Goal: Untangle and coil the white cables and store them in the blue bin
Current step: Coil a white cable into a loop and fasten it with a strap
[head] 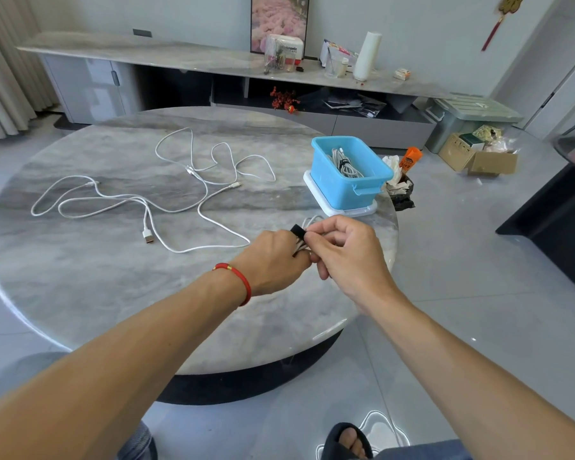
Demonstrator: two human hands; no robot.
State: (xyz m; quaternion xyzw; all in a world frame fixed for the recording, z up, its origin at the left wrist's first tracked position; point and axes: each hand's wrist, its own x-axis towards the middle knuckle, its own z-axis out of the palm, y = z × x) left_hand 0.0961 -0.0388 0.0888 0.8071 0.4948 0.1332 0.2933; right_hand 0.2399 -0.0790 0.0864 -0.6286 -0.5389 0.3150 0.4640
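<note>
Both hands meet over the near right part of the round marble counter (80,277), working on one bundled white cable (307,224). The left hand (273,263), with a red cord bracelet (238,277) on its wrist, has its fingers curled round the coiled strands. The right hand (342,254) pinches a black strap (298,231) between thumb and forefinger, right at the bundle — so each grip is closed on something, the left on the cable, the right on the strap. A short loop of the cable shows just beyond the fingers.

Further back on the counter lie the loose white cables (193,180), spread in wide overlapping loops from the left side to the middle; a plug with an orange tip (147,236) rests near the centre. How many separate cables make up the tangle cannot be told.

The blue bin (362,190) stands at the right edge of the counter, on a white lid or tray (316,190). Inside it lies one coiled cable (344,166) — already bound with a dark strap.

Behind the counter runs a long low cabinet (146,54) against the wall.
</note>
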